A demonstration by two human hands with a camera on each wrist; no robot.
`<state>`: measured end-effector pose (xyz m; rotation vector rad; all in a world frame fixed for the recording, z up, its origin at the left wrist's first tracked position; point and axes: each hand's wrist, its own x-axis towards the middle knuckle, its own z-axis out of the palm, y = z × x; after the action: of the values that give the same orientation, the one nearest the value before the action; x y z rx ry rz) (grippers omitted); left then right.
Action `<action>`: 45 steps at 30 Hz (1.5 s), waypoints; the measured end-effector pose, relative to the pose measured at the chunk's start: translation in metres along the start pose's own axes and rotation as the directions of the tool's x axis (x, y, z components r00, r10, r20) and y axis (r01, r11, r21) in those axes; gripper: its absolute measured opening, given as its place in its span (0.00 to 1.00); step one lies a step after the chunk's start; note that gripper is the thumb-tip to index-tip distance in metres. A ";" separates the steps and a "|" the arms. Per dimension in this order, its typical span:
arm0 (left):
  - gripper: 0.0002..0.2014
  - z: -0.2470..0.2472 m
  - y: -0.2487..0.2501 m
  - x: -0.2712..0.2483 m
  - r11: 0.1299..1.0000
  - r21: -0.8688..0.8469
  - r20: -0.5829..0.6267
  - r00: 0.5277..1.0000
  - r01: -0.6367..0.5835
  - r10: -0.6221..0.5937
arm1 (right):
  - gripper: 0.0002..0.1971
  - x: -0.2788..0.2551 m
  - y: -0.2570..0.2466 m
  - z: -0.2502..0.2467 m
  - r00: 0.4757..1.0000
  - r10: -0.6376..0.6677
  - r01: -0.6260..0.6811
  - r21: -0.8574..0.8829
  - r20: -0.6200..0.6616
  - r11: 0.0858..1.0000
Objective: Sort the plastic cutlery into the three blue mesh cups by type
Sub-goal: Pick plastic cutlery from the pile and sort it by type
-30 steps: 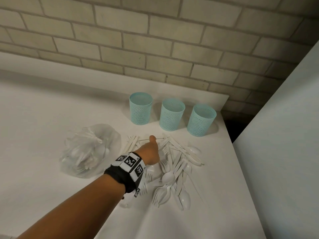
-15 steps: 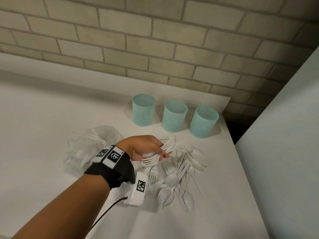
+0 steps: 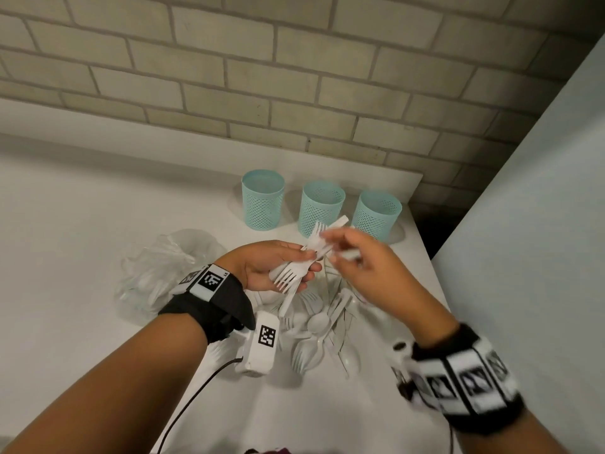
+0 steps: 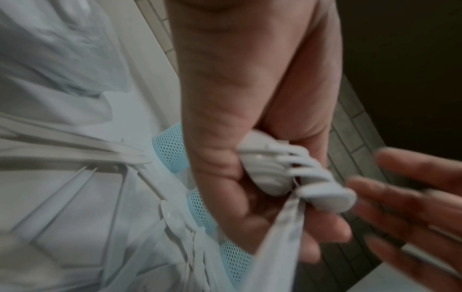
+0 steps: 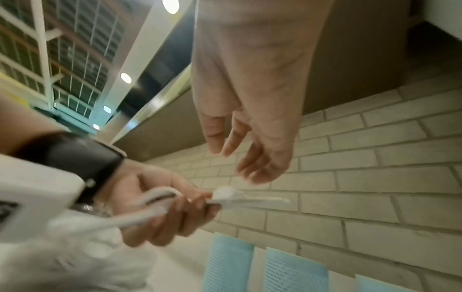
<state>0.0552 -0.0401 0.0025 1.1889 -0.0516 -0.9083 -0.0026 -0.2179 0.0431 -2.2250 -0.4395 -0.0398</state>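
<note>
Three blue mesh cups stand in a row at the back of the white table: left cup, middle cup, right cup. My left hand grips a small bunch of white plastic forks above the table, in front of the middle cup. My right hand, blurred, is at the far end of that bunch; in the right wrist view its fingers hang relaxed and hold nothing. A loose pile of white forks, spoons and knives lies on the table below both hands.
A crumpled clear plastic bag with more cutlery lies left of the pile. A brick wall rises behind the cups. A pale panel stands at the right, with a dark gap beside the table's right edge.
My left hand has lifted the forks up off the pile. My right hand has come into view and reached the raised bunch.
</note>
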 end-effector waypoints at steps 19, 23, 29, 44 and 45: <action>0.10 0.001 -0.006 0.019 0.980 0.176 -0.475 0.864 -0.089 0.164 | 0.20 0.081 0.019 0.056 0.918 0.374 -0.374 0.023 -0.133 0.927; 0.06 0.000 -0.006 0.021 0.978 0.154 -0.458 0.867 -0.142 0.198 | 0.14 0.085 0.023 0.053 0.887 0.413 -0.392 0.136 -0.205 0.910; 0.03 -0.003 -0.009 0.022 0.978 0.130 -0.430 0.879 -0.165 0.205 | 0.12 0.082 0.033 0.045 0.808 0.548 -0.413 0.455 -0.217 0.789; 0.12 -0.014 -0.009 0.006 0.995 -0.088 -0.239 0.971 -0.054 0.031 | 0.10 0.089 0.042 0.003 0.606 0.737 -0.081 0.898 -0.300 0.432; 0.13 -0.013 -0.008 0.006 0.995 -0.084 -0.231 0.973 -0.048 0.028 | 0.12 0.088 0.042 0.006 0.649 0.720 -0.211 0.851 -0.246 0.481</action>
<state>0.0608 -0.0342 -0.0123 1.1986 0.1510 -0.7274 0.0933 -0.2118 0.0233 -1.2670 0.5144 -0.1879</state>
